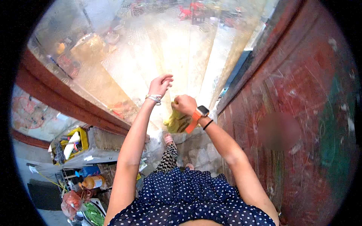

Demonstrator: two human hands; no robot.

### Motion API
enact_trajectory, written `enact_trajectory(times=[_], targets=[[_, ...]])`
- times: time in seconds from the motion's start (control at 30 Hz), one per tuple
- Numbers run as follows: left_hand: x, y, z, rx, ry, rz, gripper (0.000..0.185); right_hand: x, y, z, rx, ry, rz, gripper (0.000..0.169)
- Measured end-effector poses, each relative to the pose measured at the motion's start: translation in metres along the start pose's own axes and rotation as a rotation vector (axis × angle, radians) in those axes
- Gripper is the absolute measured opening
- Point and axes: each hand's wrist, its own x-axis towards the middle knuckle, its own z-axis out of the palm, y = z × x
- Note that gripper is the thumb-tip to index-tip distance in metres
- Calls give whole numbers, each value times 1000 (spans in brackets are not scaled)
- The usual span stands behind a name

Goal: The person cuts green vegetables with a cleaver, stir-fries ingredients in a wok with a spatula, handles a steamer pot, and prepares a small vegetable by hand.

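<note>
My right hand is closed on a crumpled yellow-green cloth, which hangs below the fist with darker patches on it. An orange-strapped smartwatch and a thin black band are on that wrist. Slightly farther forward and to the left, my left hand is raised with its fingers loosely bent and apart. Nothing shows in its grasp. Pale bracelets circle the left wrist. Both hands are in front of a bright doorway, above its threshold.
To the right stands a scuffed red-brown wooden door. A dark red frame borders the left. Lower left are a yellow basket with small items, an orange bottle, a red plastic bag and green vegetables.
</note>
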Motion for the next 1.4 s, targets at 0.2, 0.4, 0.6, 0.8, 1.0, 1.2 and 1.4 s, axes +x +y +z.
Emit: enact_trajectory(times=[0.2, 0.4, 0.6, 0.8, 1.0, 1.2, 1.4], targets=[[111, -15, -20, -61, 22, -21, 23, 111, 28, 45, -33, -198, 28, 30], [176, -49, -105, -11, 343, 30, 21, 237, 61, 47, 167, -204, 152, 36], [163, -48, -178, 23, 560, 40, 24, 350, 90, 44, 434, -81, 153, 38], [147, -44, -182, 239, 745, -126, 25, 481, 142, 2, 680, -44, 154, 39], [148, -45, -162, 369, 988, -238, 35, 581, 181, -34, 629, -6, 78, 39], [177, -73, -158, 552, 1443, -109, 51, 647, 224, -51, 518, -7, 4, 37], [203, -148, -184, 674, 1676, -164, 52, 708, 268, -53, 436, 21, 108, 35]])
